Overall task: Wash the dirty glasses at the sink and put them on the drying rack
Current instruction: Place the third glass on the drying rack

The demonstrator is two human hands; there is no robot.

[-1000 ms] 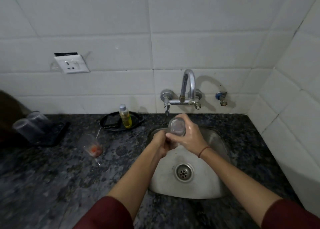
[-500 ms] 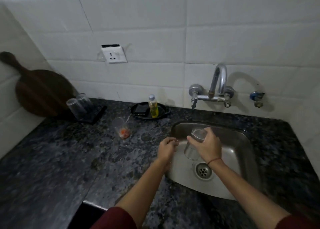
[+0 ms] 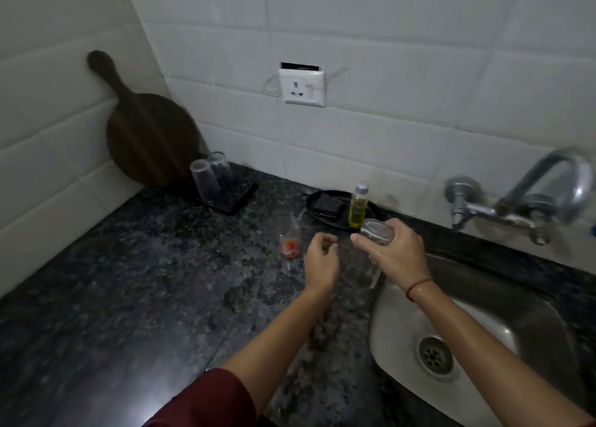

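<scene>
Right hand [image 3: 398,255]: fingers and thumb wrapped round the upper end of the clear glass [image 3: 362,265], gripping from above; your skin looks wet. Left hand [image 3: 322,262]: just beside the glass, fingers loosely curled, holding nothing; contact with the glass not evident.

Head view, glass position: in the air, tilted, above the counter [image 3: 145,281] at the left rim of the sink [image 3: 403,300]. A dirty glass [image 3: 290,242] with orange residue stands near your left hand. The drying rack [image 3: 240,200] sits well to the left by the wall, with two upturned glasses [image 3: 209,179] on it.

Judgement: the glass is light, rigid, brittle and probably slick with water. Keep a full wrap round its wall, not a fingertip pinch at the rim. Lower it gently, clear of the racked pair.
</scene>
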